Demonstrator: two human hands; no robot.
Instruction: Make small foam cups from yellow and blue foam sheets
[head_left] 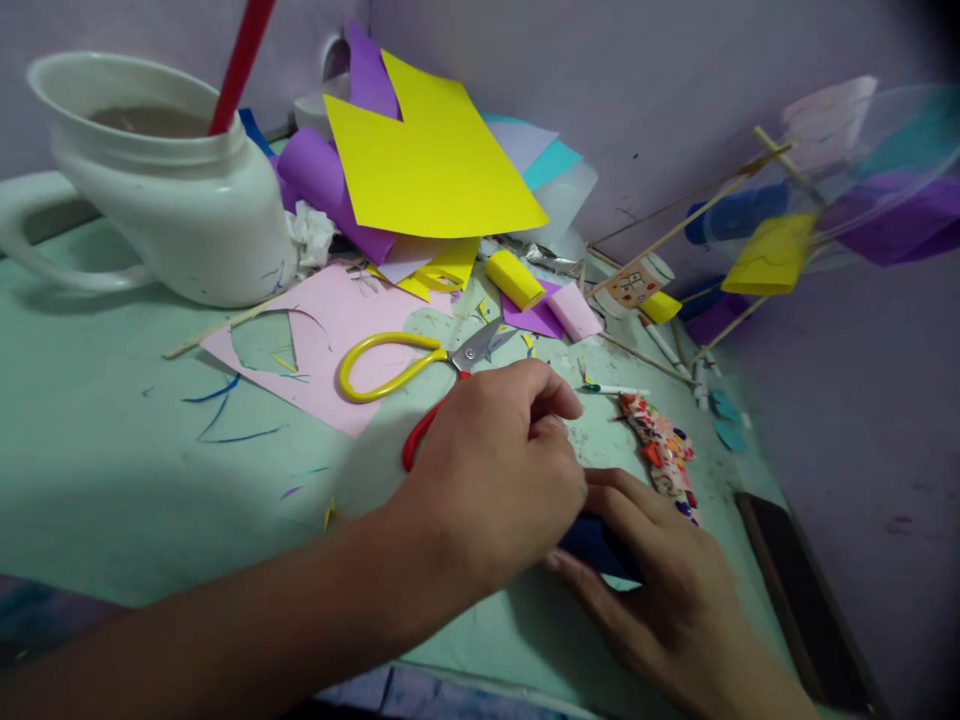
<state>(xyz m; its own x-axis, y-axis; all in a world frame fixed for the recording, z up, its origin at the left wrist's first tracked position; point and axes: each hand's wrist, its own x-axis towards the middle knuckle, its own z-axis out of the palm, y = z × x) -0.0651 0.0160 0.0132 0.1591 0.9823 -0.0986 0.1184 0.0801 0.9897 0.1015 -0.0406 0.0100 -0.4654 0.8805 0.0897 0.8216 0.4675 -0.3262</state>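
Note:
My right hand (660, 570) grips a dark blue piece of paper (598, 545), thumb below and fingers above. Most of the paper is hidden behind both hands. My left hand (502, 470) is closed with curled fingers and lies against the paper's left end. What its fingertips pinch, if anything, is out of sight. Just beyond the left hand lie scissors (469, 357) with one yellow and one red handle, blades apart. The left hand covers part of the red handle. Past the right hand lies a colourful speckled scrap (664, 450).
A white pitcher (172, 220) with brown liquid and a red stick stands at left. Yellow paper (442, 150) and a cut pink sheet (330, 350) lie behind the scissors. A stick frame with hanging papers (772, 255) stands at right, a dark phone (806, 600) nearer.

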